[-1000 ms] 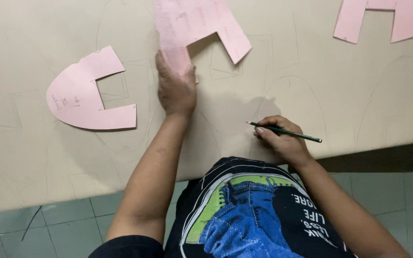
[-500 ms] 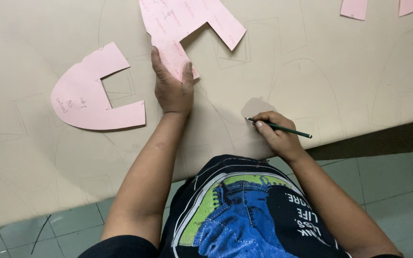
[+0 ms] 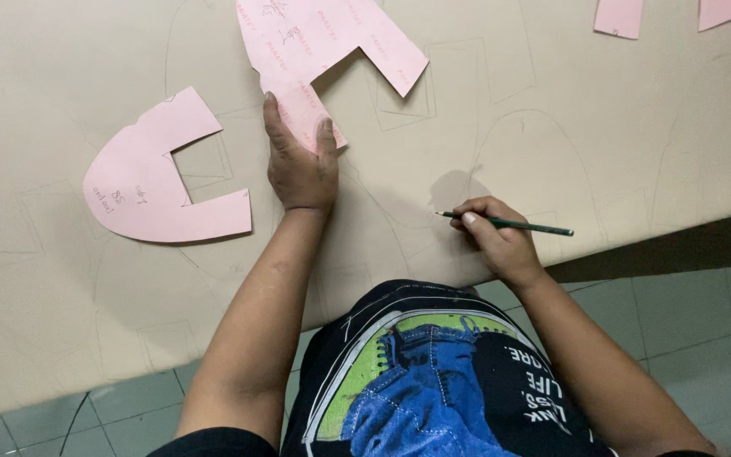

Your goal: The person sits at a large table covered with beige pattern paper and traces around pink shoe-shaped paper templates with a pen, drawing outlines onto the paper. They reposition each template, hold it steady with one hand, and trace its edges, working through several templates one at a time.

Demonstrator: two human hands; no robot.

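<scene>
My left hand (image 3: 298,165) presses flat on the lower leg of a pink paper pattern piece (image 3: 323,46) shaped like an arch, which lies on a large beige sheet (image 3: 552,127). My right hand (image 3: 497,237) grips a dark green pencil (image 3: 509,224), its tip pointing left just above the sheet, near faint traced outlines. A second pink pattern piece (image 3: 150,182), a rounded horseshoe shape, lies to the left of my left hand, apart from it.
Two more pink paper pieces (image 3: 619,17) poke in at the top right. The beige sheet's near edge runs diagonally above a green tiled floor (image 3: 695,322). Pencil outlines cover the sheet.
My left hand and the arch-shaped pattern have shifted slightly down and right on the sheet. My right hand has turned the pencil tip towards the sheet beside it.
</scene>
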